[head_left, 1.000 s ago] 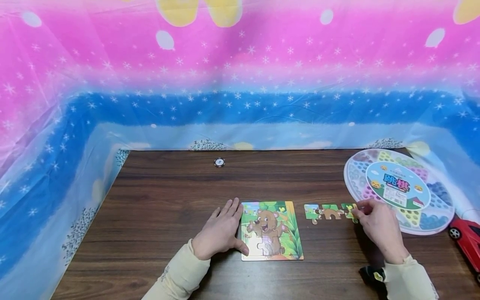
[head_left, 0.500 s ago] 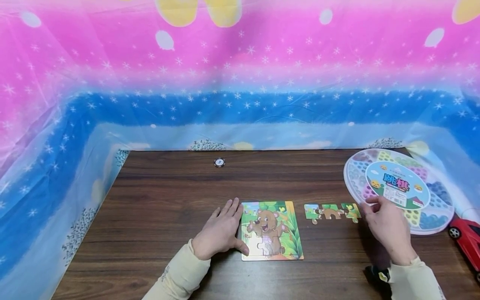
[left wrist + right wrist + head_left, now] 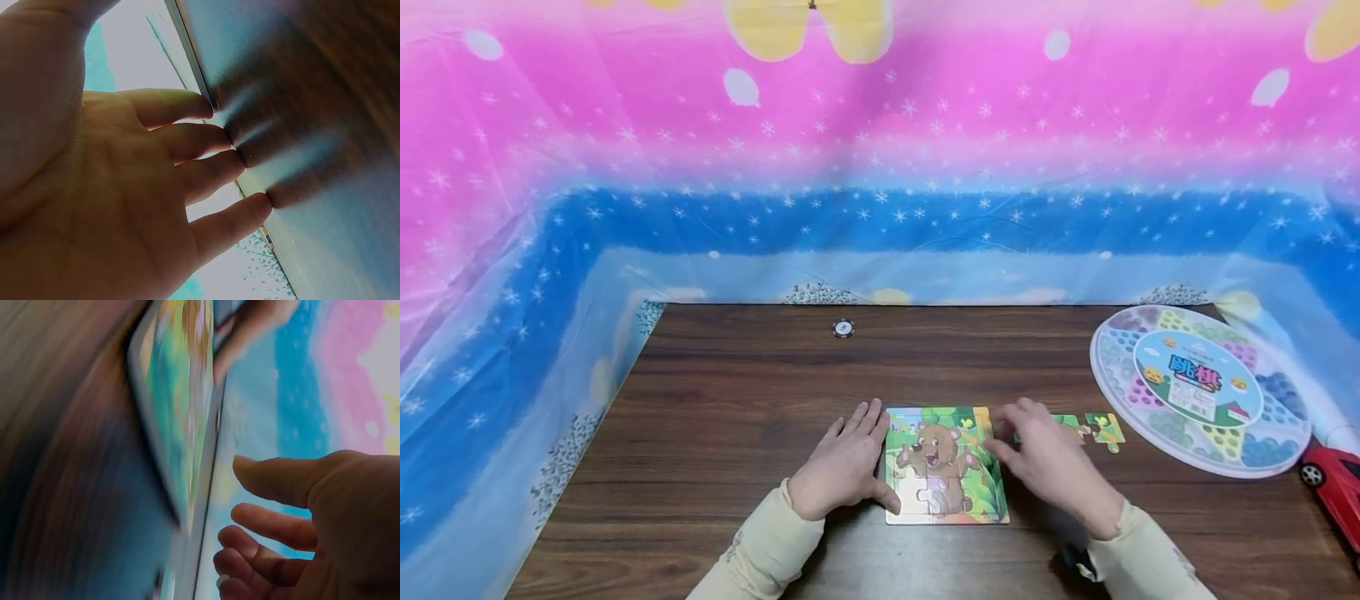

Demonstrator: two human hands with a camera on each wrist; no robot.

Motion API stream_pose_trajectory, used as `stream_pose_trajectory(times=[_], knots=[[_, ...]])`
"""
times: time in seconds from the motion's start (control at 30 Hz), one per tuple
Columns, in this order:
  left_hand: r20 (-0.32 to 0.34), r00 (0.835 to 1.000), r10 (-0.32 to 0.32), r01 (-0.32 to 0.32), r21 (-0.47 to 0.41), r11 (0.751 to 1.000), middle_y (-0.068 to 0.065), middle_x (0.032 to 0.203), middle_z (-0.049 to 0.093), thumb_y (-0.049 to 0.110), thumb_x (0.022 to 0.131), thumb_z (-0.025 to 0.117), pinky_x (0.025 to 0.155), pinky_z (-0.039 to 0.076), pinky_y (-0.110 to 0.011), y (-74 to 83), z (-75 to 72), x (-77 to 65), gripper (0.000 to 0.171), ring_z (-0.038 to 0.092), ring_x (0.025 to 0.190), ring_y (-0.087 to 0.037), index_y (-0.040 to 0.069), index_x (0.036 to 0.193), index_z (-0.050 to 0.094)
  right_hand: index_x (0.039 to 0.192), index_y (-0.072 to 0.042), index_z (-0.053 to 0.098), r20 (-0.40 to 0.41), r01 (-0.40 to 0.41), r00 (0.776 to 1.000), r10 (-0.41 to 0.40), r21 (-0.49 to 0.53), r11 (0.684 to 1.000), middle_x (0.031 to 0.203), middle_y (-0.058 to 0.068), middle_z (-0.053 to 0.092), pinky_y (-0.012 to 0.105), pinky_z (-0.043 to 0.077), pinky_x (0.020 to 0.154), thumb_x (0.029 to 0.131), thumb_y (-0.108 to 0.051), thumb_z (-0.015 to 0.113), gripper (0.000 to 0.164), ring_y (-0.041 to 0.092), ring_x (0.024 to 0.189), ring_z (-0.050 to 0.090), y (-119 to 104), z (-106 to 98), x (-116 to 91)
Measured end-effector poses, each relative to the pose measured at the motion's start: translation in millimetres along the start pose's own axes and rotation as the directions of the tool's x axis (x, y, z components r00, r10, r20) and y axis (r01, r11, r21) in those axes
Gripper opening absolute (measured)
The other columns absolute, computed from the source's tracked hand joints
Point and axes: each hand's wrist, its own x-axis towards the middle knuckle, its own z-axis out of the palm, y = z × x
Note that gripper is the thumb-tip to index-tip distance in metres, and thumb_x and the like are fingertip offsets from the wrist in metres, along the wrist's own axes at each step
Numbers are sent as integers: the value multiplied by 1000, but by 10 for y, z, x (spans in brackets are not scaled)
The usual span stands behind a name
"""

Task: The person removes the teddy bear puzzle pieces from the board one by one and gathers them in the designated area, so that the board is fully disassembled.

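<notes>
A square bear jigsaw puzzle [image 3: 936, 467] lies on the wooden table, its pieces fitted together in the frame. My left hand [image 3: 842, 462] rests beside its left edge, fingers straight and thumb over the lower left corner. In the left wrist view the fingertips of that hand [image 3: 144, 169] touch the tabletop. Over the puzzle's right edge hovers my right hand [image 3: 1048, 458], fingers loosely bent. Nothing shows between the thumb and fingers of the right hand [image 3: 294, 531] in the right wrist view. Behind it a row of loose puzzle pieces [image 3: 1105, 429] is partly hidden.
At the right lies a round, clear-lidded Chinese checkers set [image 3: 1198, 379], with a red toy car [image 3: 1333, 492] at the table's right side. A black and white poker chip [image 3: 843, 328] sits near the back edge. A patterned cloth [image 3: 880, 217] hangs behind the table.
My right hand has left the rightmost loose piece, drawn back to the right, then swung left to the puzzle's right edge. The left hand stays in place. The head view has shifted slightly.
</notes>
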Motion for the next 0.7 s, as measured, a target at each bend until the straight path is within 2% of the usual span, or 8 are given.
stream_pose_trajectory(times=[0.07, 0.2, 0.3, 0.47, 0.7], knots=[[2, 1000, 1, -1, 4, 1000, -16, 160, 16, 62, 62, 80, 112, 25, -53, 1, 2, 1, 121, 16, 147, -31, 2, 153, 27, 118, -8, 66, 47, 34, 998, -35, 13, 999, 95, 1, 54, 31, 46, 64, 87, -29, 74, 39, 14, 83, 52, -135, 86, 36], [0, 1000, 2, -2, 15, 1000, -16, 160, 17, 63, 62, 79, 112, 26, -53, 2, 4, 3, 121, 16, 147, -31, 2, 153, 27, 131, -7, 59, 124, 91, 988, -97, 57, 994, 99, 0, 51, 25, 43, 58, 88, -33, 73, 52, 8, 73, 49, -344, 231, 99], [-10, 1000, 6, -6, 22, 1000, -17, 159, 18, 63, 62, 79, 112, 26, -53, 5, 0, 3, 121, 17, 146, -31, 1, 152, 28, 134, -5, 56, 160, 128, 977, -144, 107, 986, 98, 1, 49, 24, 43, 53, 90, -31, 71, 54, 6, 66, 47, -442, 311, 137], [-17, 1000, 10, -10, 27, 1000, -17, 159, 20, 64, 62, 79, 111, 28, -53, 7, -3, 0, 121, 19, 146, -31, 1, 152, 29, 131, -2, 57, 180, 182, 962, -205, 140, 973, 98, 1, 48, 22, 45, 58, 91, -26, 69, 48, 5, 70, 48, -518, 413, 164], [-24, 1000, 9, -9, 24, 1000, -17, 159, 20, 64, 62, 79, 111, 27, -52, -9, -4, -7, 121, 19, 146, -31, 1, 152, 29, 118, -6, 63, 170, 223, 955, -244, 133, 966, 97, -1, 48, 23, 44, 64, 92, -25, 69, 33, 8, 73, 44, -553, 478, 162]])
